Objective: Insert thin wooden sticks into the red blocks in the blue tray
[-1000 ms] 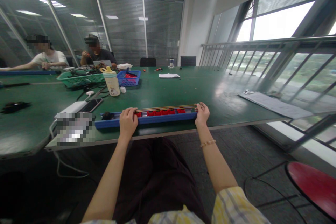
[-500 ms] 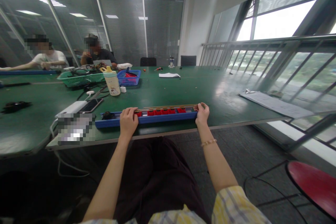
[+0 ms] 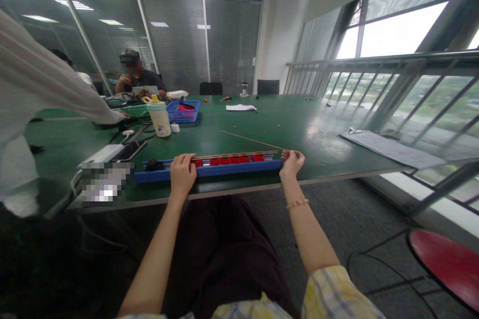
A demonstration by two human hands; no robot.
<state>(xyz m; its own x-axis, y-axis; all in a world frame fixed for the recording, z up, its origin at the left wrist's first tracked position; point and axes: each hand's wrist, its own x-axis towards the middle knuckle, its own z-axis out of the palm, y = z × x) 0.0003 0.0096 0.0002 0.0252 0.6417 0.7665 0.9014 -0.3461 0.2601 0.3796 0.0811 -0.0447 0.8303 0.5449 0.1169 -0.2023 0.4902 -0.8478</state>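
Note:
A long blue trough lies along the table's near edge, with several red pieces in a row inside it and a black lump at its left end. My left hand is closed around the trough's left part, thumb hidden. Thin brown sticks run lengthwise over the red pieces, their left ends at my left fingers. At the trough's right end, my right hand pinches one end of a thin yellow stick. This stick slants up and left, apart from the others.
Beyond the trough stand a yellow-lidded cup and a blue basket. To the left lie a phone and a white power strip with cables. Another person's white sleeve reaches across the left side. A clipboard lies right.
My right hand has swung one yellow stick away from the others, its far end now up over the table. A person in white has come in at the left. My left hand stays put.

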